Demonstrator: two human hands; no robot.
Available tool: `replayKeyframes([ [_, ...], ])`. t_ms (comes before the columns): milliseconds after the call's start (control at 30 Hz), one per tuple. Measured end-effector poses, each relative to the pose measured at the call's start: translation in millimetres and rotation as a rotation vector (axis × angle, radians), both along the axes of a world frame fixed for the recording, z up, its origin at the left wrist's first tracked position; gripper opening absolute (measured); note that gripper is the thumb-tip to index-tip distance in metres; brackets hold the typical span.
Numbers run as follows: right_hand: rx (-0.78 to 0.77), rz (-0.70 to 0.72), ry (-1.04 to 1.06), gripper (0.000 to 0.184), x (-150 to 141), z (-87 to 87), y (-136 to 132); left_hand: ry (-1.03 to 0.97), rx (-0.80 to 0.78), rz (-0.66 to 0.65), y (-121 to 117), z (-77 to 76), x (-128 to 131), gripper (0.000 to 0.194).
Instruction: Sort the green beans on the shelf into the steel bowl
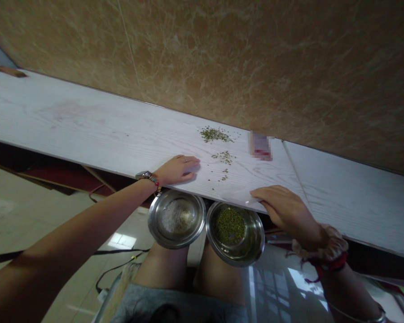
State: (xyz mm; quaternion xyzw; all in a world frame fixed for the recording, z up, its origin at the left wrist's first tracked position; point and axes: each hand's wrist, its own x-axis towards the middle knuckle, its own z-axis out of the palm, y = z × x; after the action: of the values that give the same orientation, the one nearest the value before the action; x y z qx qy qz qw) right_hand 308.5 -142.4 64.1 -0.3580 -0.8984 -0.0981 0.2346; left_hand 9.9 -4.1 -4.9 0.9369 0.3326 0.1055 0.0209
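Fingers and thumb of the right hand (291, 214) are pinched together on a thin, pale, translucent piece (244, 197), too blurred to name, at the front edge of the long white wood-grained counter (121, 148). A pale ruffled fabric band (330, 244) and a red cord (336, 262) circle that wrist. The left hand (177, 170) lies palm down on the counter, its fingers extended and grasping nothing, with a silver-coloured watch (143, 174) and a beaded bracelet at the wrist.

Just below the counter's edge, between the two forearms, two round shiny metal bowls sit side by side over the person's thighs. The metal bowl nearer the left hand (197, 215) holds white grains (171, 216); the metal bowl nearer the right hand (254, 233) holds small round green beans (230, 225).

More green beans are scattered on the counter between the hands: a few strays near the edge, a loose cluster (225, 157) beyond them, then a denser patch (215, 134) towards the brown marbled wall (222, 58). Right of that patch, near the wall, lies a pixelated greyish rectangular packet (261, 146) with a red stripe.
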Motion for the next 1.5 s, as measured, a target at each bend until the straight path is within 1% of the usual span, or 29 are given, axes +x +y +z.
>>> replayKeyframes([
  [67, 0.026, -0.010, 0.012, 0.020, -1, 1.1, -1, 0.002, 0.004, -0.048, -1, 0.5, 0, 0.040],
  [133, 0.076, -0.039, 0.025, 0.021, -7, 1.4, 1, -0.005, 0.014, -0.064, -1, 1.1, 0, 0.040],
  [267, 0.162, -0.086, 0.017, 0.025, -24, 1.9, 5, -0.005, 0.016, -0.040, -2, 2.2, 0, 0.041],
  [367, 0.158, -0.075, -0.014, 0.026, -31, 3.4, 5, 0.000, 0.009, -0.012, -2, 2.0, 0, 0.043],
  [533, 0.111, -0.042, -0.045, 0.030, -28, 3.2, 2, -0.026, 0.024, -0.001, 0, -0.6, -1, 0.040],
  [733, 0.136, -0.091, -0.007, 0.030, -27, 0.9, 6, -0.025, 0.024, 0.000, 0, -1.3, -1, 0.039],
  [900, 0.104, -0.069, -0.065, 0.031, -29, -0.3, 7, -0.023, 0.013, 0.008, -2, 1.5, 0, 0.039],
  [1033, 0.133, -0.111, -0.102, 0.035, -22, -2.6, 11, -0.041, 0.013, 0.007, -3, 1.5, 0, 0.038],
  [1200, 0.211, -0.135, -0.122, 0.028, -14, -0.4, 14, -0.036, -0.008, 0.016, -4, 1.5, 0, 0.039],
  [1400, 0.162, -0.065, -0.086, 0.026, -22, 0.8, 10, -0.033, -0.007, 0.016, -3, 2.6, 1, 0.038],
  [1500, 0.174, -0.102, -0.082, 0.028, -19, -1.2, 11, -0.038, -0.003, 0.019, -3, 1.8, 0, 0.038],
])
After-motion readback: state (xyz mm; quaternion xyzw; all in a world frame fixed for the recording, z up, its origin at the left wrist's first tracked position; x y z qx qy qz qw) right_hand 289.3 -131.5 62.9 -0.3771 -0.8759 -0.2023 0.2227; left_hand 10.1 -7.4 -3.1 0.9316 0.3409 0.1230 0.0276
